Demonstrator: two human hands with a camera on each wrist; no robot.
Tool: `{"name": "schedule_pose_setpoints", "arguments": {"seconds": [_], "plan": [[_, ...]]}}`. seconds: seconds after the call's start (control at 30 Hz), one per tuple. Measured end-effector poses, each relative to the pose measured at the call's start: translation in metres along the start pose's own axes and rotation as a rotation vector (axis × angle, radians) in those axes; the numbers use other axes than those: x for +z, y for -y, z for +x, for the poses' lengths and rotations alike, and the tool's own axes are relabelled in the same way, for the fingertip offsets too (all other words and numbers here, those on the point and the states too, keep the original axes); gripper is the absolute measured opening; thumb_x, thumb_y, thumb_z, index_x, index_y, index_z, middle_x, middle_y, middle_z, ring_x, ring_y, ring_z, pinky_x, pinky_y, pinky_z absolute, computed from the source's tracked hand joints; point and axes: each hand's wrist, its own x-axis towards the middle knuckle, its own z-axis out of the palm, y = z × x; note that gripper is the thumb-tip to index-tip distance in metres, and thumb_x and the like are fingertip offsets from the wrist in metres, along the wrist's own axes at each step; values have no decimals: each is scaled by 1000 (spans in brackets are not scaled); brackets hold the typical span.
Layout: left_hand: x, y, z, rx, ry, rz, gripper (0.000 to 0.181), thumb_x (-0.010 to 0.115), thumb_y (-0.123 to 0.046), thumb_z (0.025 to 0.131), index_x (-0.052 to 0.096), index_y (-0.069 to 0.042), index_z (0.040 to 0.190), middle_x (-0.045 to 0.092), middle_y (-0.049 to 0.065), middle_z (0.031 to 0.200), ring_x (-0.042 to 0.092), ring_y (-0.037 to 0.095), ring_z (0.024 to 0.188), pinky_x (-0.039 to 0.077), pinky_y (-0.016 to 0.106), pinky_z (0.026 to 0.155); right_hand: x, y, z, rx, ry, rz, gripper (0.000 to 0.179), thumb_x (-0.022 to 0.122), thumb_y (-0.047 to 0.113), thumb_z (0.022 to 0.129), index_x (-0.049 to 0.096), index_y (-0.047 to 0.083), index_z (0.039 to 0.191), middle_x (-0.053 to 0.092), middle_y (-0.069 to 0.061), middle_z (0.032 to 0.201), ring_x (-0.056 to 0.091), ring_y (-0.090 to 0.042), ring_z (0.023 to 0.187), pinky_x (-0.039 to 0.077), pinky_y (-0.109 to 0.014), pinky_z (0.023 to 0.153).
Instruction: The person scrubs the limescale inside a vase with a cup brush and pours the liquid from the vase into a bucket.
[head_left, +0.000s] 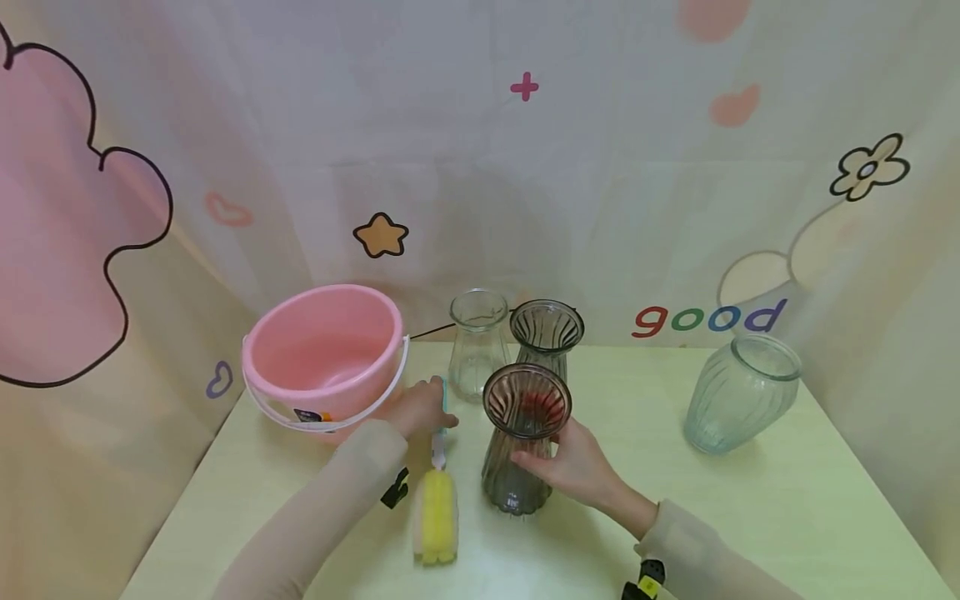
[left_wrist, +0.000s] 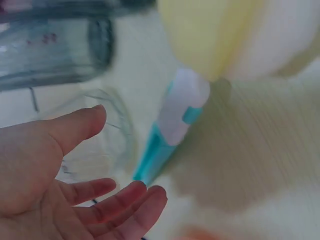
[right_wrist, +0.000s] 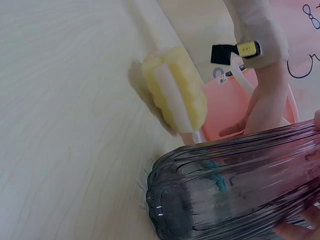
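My right hand grips a smoky grey ribbed glass vase with a flared rim, thumb across its front; the far fingers show through the glass. Whether its base touches the table, I cannot tell. Left of that vase lies a bottle brush with a yellow and white sponge head. My left hand is over the brush's far end, beside the bucket. In the left wrist view its thumb and fingers are spread apart, close to the white and teal handle.
A pink bucket with a white handle stands at the back left. Behind the held vase are a clear glass vase and another smoky grey vase. A pale green glass vase stands at the right, near the patterned curtain.
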Motion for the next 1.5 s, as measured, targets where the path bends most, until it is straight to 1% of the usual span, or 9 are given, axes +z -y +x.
{"name": "schedule_pose_setpoints", "arguments": {"seconds": [0.2,0.33,0.57,0.77,0.9,1.03,1.2,1.33,1.5], "plan": [[12,8,25,-118,25,4,74,72,-32,76,36,9,127,58,24,108,59,34,97,49,42,79,2,-1,1,10,-2,-8,54,77,20,72,50,15,120,63,3,111,60,-14,103,48,-41,87],[22,13,38,-176,-26,-1,68,74,-24,72,39,8,120,58,23,102,59,33,89,49,41,76,1,-1,0,25,-3,-8,55,77,20,72,50,16,120,63,3,111,60,-15,103,47,-42,87],[23,14,38,-213,-53,-116,78,69,-17,75,24,9,134,58,26,99,58,31,74,48,35,58,0,1,0,32,-5,-18,54,77,20,72,50,16,119,63,3,111,60,-14,103,48,-40,87],[1,4,8,-121,-63,-167,78,64,-18,78,18,6,136,59,14,74,53,21,51,40,28,46,1,2,-1,31,-7,-11,55,76,19,72,50,15,120,62,1,112,61,-15,102,48,-40,86],[-15,-3,-10,-44,-133,-220,64,58,-19,84,25,4,134,53,7,62,47,17,47,36,27,44,2,2,-1,18,-12,-13,56,76,19,73,49,15,122,61,1,113,61,-15,102,49,-40,85],[-30,-11,-30,113,-226,-478,29,45,-15,92,45,3,115,57,10,70,54,17,54,43,27,50,3,2,-1,9,-25,-17,56,77,19,72,49,15,121,62,1,113,61,-16,101,49,-40,85],[-42,-23,-47,240,-186,-905,24,34,-11,98,51,5,106,57,12,78,60,19,62,53,31,62,3,1,-1,6,-33,-25,56,77,20,72,50,15,121,63,1,112,61,-16,103,49,-41,84],[-57,-31,-60,271,-219,-1010,26,34,-14,99,51,4,105,52,5,73,54,14,58,50,27,62,3,1,-1,8,-26,-24,56,77,20,72,49,15,121,62,0,113,61,-17,103,49,-41,85],[-91,-44,-78,320,-248,-1077,40,34,-38,99,50,-2,92,45,2,66,46,12,56,44,24,57,3,1,0,14,-18,-24,57,76,21,73,48,15,122,62,-1,114,60,-18,104,48,-42,87]]}}
